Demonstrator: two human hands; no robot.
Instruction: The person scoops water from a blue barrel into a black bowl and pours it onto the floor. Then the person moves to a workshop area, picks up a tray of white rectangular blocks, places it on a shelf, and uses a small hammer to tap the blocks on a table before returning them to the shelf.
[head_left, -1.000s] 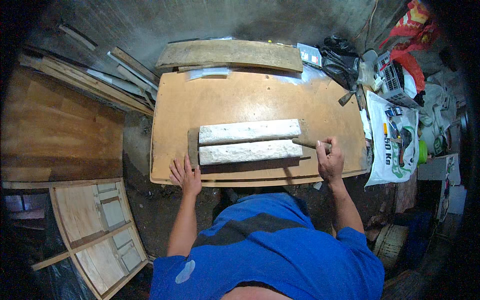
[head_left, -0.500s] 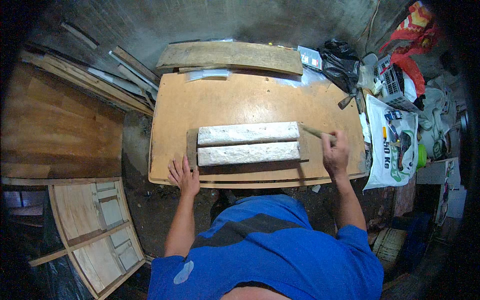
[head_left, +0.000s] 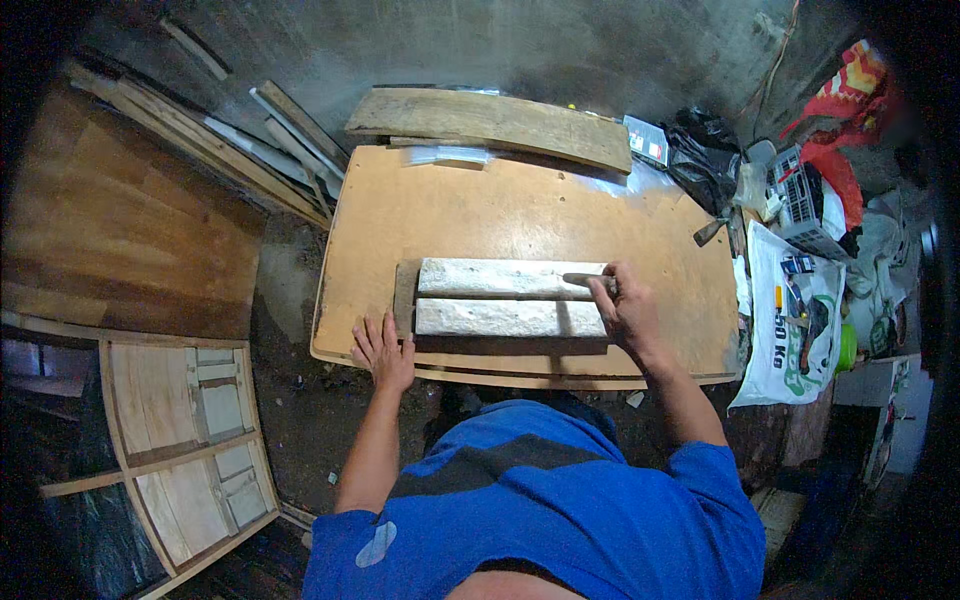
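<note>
A: Head camera, looking straight down. Nearest the lens is the person's blue shirt [head_left: 540, 500], with both forearms reaching up to a low tan table [head_left: 480, 205].

B: What are the hands doing?

A: The left hand [head_left: 383, 350] lies flat near the table's front edge, fingers spread and released, touching the end of a dark board [head_left: 404, 298] that sits under two pale, rough-faced strips [head_left: 510, 297]. The strips lie side by side, lengthwise, in the front half of the table. The right hand [head_left: 625, 305] is clenched around a slim tool [head_left: 585, 281] at their right end, its tip resting near the seam between them.

B: What could go wrong?

A: My judgement only: the strips look loose on the board, so a push from the tool could slide them leftward or split the pair apart — the flat left hand braces only the board's end. A slip could also send the tool across the crumbly-looking surface.

B: And farther out?

A: A weathered plank [head_left: 490, 120] at the table's far edge, timber lengths [head_left: 250, 150] leaning at the left, a white sack [head_left: 795, 315] and clutter at the right, then a grey wall.

B: Anything unclear?

A: The tool's working end is too small to identify — chisel, brush or knife, I cannot tell. The strips' material is uncertain too, and the dark rim swallows the corners.
</note>
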